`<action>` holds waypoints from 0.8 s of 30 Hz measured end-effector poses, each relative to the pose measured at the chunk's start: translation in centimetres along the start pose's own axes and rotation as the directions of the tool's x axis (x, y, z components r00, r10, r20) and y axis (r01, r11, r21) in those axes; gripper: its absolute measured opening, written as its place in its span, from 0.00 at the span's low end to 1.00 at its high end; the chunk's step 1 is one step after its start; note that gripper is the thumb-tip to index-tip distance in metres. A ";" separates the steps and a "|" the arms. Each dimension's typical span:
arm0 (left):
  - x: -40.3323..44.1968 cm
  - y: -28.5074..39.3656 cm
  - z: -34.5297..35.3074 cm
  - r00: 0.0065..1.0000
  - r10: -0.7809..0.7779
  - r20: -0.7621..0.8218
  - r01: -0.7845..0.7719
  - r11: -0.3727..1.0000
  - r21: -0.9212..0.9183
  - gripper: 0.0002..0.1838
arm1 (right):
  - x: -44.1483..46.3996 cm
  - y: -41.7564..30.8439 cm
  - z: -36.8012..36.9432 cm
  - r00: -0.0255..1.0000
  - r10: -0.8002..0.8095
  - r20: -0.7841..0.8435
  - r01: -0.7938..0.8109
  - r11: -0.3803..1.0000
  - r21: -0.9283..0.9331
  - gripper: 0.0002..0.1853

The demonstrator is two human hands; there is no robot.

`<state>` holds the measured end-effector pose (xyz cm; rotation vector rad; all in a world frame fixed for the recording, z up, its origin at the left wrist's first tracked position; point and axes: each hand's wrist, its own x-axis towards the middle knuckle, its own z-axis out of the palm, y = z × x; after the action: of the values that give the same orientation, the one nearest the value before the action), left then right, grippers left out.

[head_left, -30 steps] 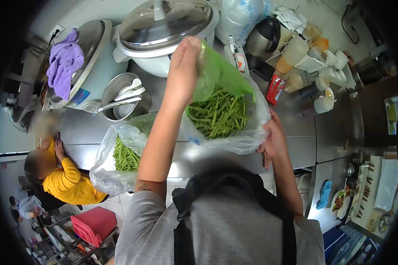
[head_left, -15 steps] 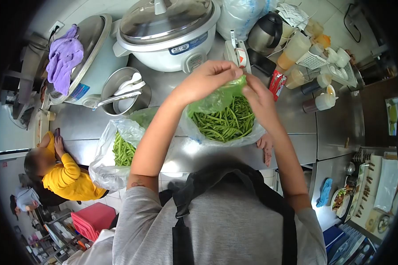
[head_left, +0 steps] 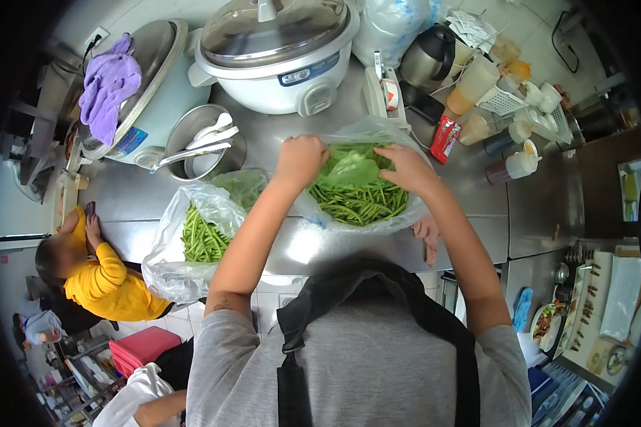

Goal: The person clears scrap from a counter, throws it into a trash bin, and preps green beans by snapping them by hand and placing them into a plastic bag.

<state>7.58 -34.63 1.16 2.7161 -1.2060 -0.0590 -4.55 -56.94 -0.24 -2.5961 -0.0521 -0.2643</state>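
Observation:
Cut green beans [head_left: 356, 203] fill a clear plastic bag [head_left: 379, 129] that stands wide-mouthed on the steel counter in front of me. A sheer green plastic bag [head_left: 353, 168] lies over part of the beans. At the left side of the mouth, my left hand [head_left: 303, 160] is closed on the plastic edge. Opposite it, my right hand [head_left: 407, 168] pinches the green plastic with bent fingers. Left of my left forearm sits another clear bag [head_left: 165, 267] with more green beans [head_left: 203, 238] in it.
Behind are a large rice cooker [head_left: 281, 78], a metal pot [head_left: 206, 139] with utensils, and a purple cloth [head_left: 110, 92] on another cooker. A red packet [head_left: 445, 139], squeeze bottles [head_left: 513, 166] and a pink cloth [head_left: 427, 238] lie rightward. A person in yellow [head_left: 114, 285] is at left.
My hands have come apart and down, from bunching the green plastic above the beans to the two sides of the bag's mouth. The green plastic now lies lower and spread out.

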 end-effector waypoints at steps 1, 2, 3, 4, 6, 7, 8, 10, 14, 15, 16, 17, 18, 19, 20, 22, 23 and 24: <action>0.1 0.2 -0.7 0.999 -0.010 -0.032 0.009 1.000 -0.027 0.10 | 0.6 0.3 -0.5 0.989 0.084 0.124 -0.086 0.996 0.009 0.13; 0.1 0.4 -1.5 0.993 -0.030 -0.114 0.020 0.996 -0.092 0.10 | 1.1 0.6 -0.9 0.955 0.163 0.247 -0.171 0.985 0.010 0.13; 0.0 0.7 -2.7 0.980 -0.054 -0.192 0.024 0.987 -0.157 0.09 | 1.5 -0.2 -1.8 0.958 0.192 0.214 -0.215 0.973 0.086 0.13; 0.0 1.1 -3.9 0.960 -0.083 -0.267 0.022 0.975 -0.223 0.09 | 2.0 -1.3 -3.2 0.957 0.224 0.183 -0.255 0.953 0.163 0.13; 0.3 1.4 -5.8 0.926 -0.141 -0.349 -0.008 0.919 -0.395 0.10 | 2.5 -1.7 -4.3 0.966 0.245 0.078 -0.257 0.920 0.296 0.13; 0.5 1.5 -6.8 0.907 -0.178 -0.382 -0.028 0.879 -0.476 0.10 | 2.5 -2.2 -4.9 0.969 0.243 0.048 -0.246 0.921 0.304 0.13; 0.6 1.8 -7.9 0.918 -0.186 -0.350 -0.050 0.823 -0.567 0.10 | 2.6 -2.9 -5.6 0.971 0.240 0.019 -0.234 0.922 0.310 0.14; 0.7 2.5 -9.1 0.946 -0.131 -0.295 -0.092 0.769 -0.633 0.10 | 2.7 -4.8 -6.5 0.964 0.265 -0.004 -0.240 0.879 0.412 0.15; 1.0 5.1 -9.2 0.968 0.051 -0.247 -0.214 0.685 -0.697 0.11 | 2.7 -6.1 -4.9 0.980 0.121 -0.158 -0.038 0.892 0.451 0.15; 0.8 5.7 -9.4 0.968 0.090 -0.236 -0.235 0.665 -0.709 0.11 | 2.7 -5.8 -4.5 0.984 0.142 -0.110 -0.084 0.904 0.419 0.15; 0.4 6.0 -9.7 0.975 0.059 -0.214 -0.193 0.706 -0.682 0.11 | 2.7 -5.6 -4.4 0.984 0.164 -0.065 -0.127 0.915 0.384 0.15; 0.3 5.8 -9.7 0.946 0.068 -0.318 -0.273 0.695 -0.665 0.11 | 2.6 -5.3 -4.6 0.975 0.167 -0.144 -0.103 0.922 0.373 0.15; 0.0 5.2 -9.6 0.906 0.073 -0.417 -0.350 0.683 -0.641 0.13 | 2.3 -5.3 -4.9 0.961 0.169 -0.220 -0.081 0.929 0.361 0.16; -0.3 4.6 -9.3 0.857 0.075 -0.509 -0.421 0.671 -0.610 0.14 | 2.0 -5.4 -5.0 0.941 0.170 -0.293 -0.060 0.935 0.349 0.16; -0.9 4.0 -8.9 0.853 0.025 -0.521 -0.329 0.802 -0.499 0.16 | 1.4 -5.7 -4.8 0.937 0.164 -0.309 -0.035 0.923 0.383 0.16; -1.7 1.8 -6.2 0.875 -0.073 -0.479 -0.151 0.897 -0.414 0.22 | 0.0 -6.2 -4.2 0.924 0.153 -0.349 0.019 0.896 0.444 0.16; -1.8 0.4 -4.2 0.902 -0.127 -0.413 -0.079 0.891 -0.447 0.25 | -0.7 -5.6 -2.9 0.955 0.168 -0.244 -0.041 0.891 0.452 0.16; -1.1 -2.3 -0.1 0.958 -0.163 -0.237 -0.023 0.778 -0.628 0.27 | -1.7 -4.5 -0.8 0.974 0.180 -0.134 -0.102 0.885 0.454 0.16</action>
<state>8.55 -32.34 0.81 2.0865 -0.8072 -0.0692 -6.73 -53.46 2.31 -2.0992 0.1261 -0.3747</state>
